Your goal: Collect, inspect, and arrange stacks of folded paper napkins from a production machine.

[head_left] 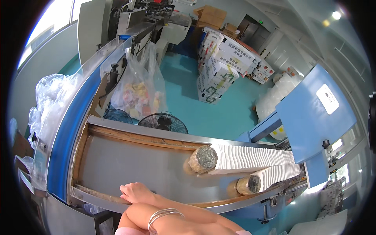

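Observation:
My forearms are crossed at the lower edge. My right hand [136, 192] lies at the left over the near rim of the metal tray [121, 164], its fingers curled in with nothing visible in them. Silver bangles circle my left wrist; my left hand [192, 226] rests against my right forearm, its fingers hidden. At the tray's right end stand two rows of upright white folded sheets, a longer far row [250, 157] and a shorter near row [280, 174]. A round tape-wrapped block [203, 159] props the far row, and a smaller block [249, 184] props the near one. Neither hand touches them.
A blue machine hood [313, 113] stands over the rows' right end. Along the left runs a blue conveyor belt [72, 137]. Beyond the tray are a black fan [163, 122], a clear bag of scraps [135, 94] and stacked white cartons [219, 76].

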`<state>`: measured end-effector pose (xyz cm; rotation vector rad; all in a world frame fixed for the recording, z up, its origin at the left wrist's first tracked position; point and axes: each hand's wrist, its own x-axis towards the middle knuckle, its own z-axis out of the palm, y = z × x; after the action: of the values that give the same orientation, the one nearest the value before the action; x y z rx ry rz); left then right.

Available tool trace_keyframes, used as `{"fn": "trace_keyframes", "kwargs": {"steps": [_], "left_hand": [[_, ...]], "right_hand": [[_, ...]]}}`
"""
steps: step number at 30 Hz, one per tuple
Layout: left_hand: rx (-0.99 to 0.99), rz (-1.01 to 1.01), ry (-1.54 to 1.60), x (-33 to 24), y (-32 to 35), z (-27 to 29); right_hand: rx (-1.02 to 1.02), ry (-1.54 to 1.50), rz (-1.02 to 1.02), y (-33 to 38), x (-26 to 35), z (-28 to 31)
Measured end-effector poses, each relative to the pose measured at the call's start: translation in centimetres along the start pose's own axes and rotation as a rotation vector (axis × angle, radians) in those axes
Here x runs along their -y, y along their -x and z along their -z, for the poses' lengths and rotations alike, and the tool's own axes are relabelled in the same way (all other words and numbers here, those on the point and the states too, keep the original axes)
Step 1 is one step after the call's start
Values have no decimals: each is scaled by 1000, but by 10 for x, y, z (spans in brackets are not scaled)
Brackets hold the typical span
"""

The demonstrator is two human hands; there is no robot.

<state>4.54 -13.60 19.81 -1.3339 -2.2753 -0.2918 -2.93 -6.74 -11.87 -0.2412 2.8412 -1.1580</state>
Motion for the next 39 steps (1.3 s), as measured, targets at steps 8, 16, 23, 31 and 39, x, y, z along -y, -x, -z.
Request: {"fn": "trace_keyframes", "kwargs": {"steps": [8,16,23,31,39], "left_hand": [[897,780,-2340,-24,-43,-80],[598,1435,-2510,-24,-53,-109],[-235,310,-2684,-14,-52,-151],[-305,120,-2689,-28,-59,-157],[-276,187,-2698,-27,-60,-163]], "right_hand": [[38,0,1,-1,14,-4],[45,13,-36,-2,6,6],[201,225,-220,-9,39,-18],[-34,623,-309,6,44,-27],[-205,955,-413,44,49,-21]]}}
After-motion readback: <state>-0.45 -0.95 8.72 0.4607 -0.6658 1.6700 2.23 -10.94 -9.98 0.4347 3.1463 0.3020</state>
